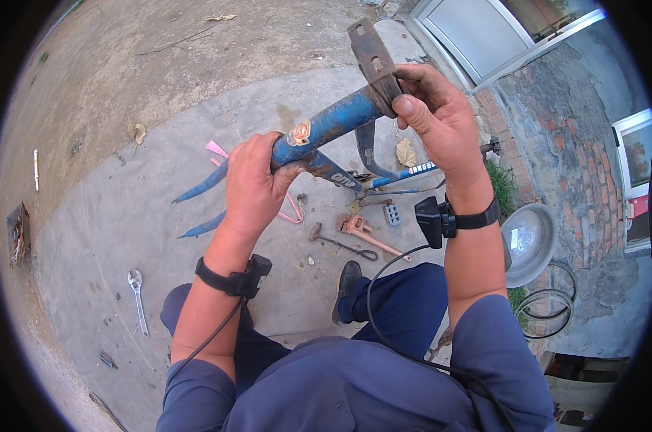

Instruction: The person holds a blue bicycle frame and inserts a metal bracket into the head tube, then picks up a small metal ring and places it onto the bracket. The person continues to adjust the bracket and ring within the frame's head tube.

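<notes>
A blue, rust-marked bicycle frame [337, 117] is tilted up in front of me, its thick head tube slanting up to the right. My left hand [254, 180] wraps round the lower left end of that tube, by the fork, whose two pointed blue blades [201, 186] stick out to the left. At the tube's upper right end sits a rusty slotted bracket [373, 56] with a round ring under it. My right hand [445, 119] grips the bracket's ring end between thumb and fingers. Thinner blue tubes run behind, and a grey pedal [391, 214] lies close below.
On the grey ground sheet lie a reddish pipe wrench [369, 236], a hammer [344, 243], an adjustable wrench [138, 302] and pink ribbon [291, 209]. A metal basin [549, 245] and wire hoops [545, 313] are by the brick wall [581, 173]. Cables run from both my wristbands.
</notes>
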A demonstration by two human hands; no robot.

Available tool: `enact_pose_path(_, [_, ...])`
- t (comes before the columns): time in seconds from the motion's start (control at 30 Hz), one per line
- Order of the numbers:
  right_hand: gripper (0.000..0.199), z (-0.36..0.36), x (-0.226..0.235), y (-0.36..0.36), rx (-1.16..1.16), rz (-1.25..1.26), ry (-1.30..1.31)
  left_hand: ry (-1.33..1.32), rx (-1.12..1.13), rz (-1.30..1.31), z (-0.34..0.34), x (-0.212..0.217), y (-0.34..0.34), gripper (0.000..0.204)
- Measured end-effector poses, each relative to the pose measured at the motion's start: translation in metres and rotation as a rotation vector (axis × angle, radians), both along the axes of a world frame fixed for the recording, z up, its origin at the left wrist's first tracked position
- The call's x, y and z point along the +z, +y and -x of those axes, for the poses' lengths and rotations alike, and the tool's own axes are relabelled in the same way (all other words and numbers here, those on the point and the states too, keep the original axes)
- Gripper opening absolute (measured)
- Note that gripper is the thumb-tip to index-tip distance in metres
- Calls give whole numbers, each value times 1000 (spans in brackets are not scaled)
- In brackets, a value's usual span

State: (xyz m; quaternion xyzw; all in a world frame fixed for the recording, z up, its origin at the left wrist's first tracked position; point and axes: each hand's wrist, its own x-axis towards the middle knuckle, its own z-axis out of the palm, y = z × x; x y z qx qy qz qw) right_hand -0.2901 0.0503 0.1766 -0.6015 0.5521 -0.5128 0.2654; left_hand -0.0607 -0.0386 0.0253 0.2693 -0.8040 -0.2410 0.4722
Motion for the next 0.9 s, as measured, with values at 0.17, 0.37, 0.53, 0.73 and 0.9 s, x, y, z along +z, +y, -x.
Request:
enact_pose_path(0.17, [40, -16, -3, 4, -159, 8, -10, -9, -4, -33, -2, 2, 1, 50])
enact_pose_path(0.37, [40, -11, -8, 0, -124, 91, 34, 3, -7, -11, -1, 3, 1, 51])
enact_pose_path(0.53, [42, 8, -9, -13, 2, 115, 123, -5, 9, -12, -1, 1, 1, 52])
enact_pose_path(0.73, [54, 3, -33, -36, 300, 166, -299, 11, 7, -34, 0, 1, 1, 50])
enact_pose_path(0.9, [53, -1, -40, -43, 474, 127, -529, 7, 16, -34, 1, 1, 1, 50])
